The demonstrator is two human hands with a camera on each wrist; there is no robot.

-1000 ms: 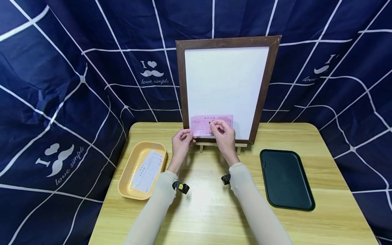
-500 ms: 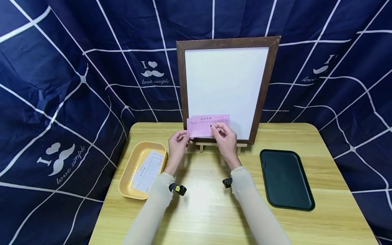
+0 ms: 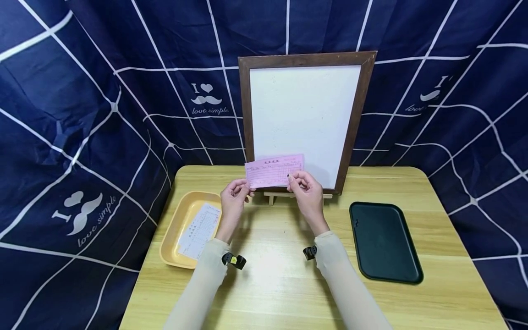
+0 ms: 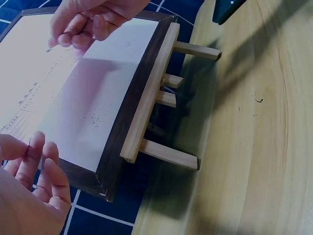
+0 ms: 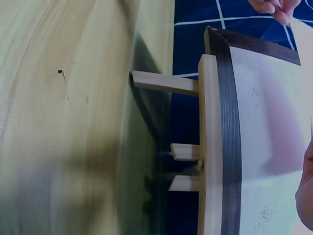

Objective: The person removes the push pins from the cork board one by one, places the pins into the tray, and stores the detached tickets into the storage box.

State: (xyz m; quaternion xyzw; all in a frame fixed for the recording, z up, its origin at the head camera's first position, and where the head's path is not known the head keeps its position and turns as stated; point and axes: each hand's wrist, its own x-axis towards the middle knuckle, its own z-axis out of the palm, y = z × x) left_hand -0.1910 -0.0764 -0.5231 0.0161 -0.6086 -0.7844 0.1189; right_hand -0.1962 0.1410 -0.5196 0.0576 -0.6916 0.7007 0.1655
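Note:
A pink printed slip (image 3: 268, 172) is held up in front of the lower part of a wood-framed whiteboard (image 3: 305, 105). My left hand (image 3: 233, 198) pinches its lower left corner between thumb and fingers; the left wrist view shows this hand (image 4: 36, 188) from close by. At the slip's lower right, my right hand (image 3: 310, 196) pinches a small dark round piece (image 3: 288, 175), its other fingers curled. In the right wrist view the slip (image 5: 304, 63) is a pale strip at the edge, casting a pinkish shadow on the board.
The board leans on a small wooden easel (image 3: 271, 197) at the table's back. On the left stands a yellow tray (image 3: 170, 243) with white printed slips (image 3: 199, 233) in it. A dark green tray (image 3: 385, 240) lies on the right. Blue patterned cloth (image 3: 144, 105) surrounds the table.
The pink slip has shifted left and tilted slightly, moving along with my left hand. My right hand has moved a little to the right and down, still pinching the dark piece.

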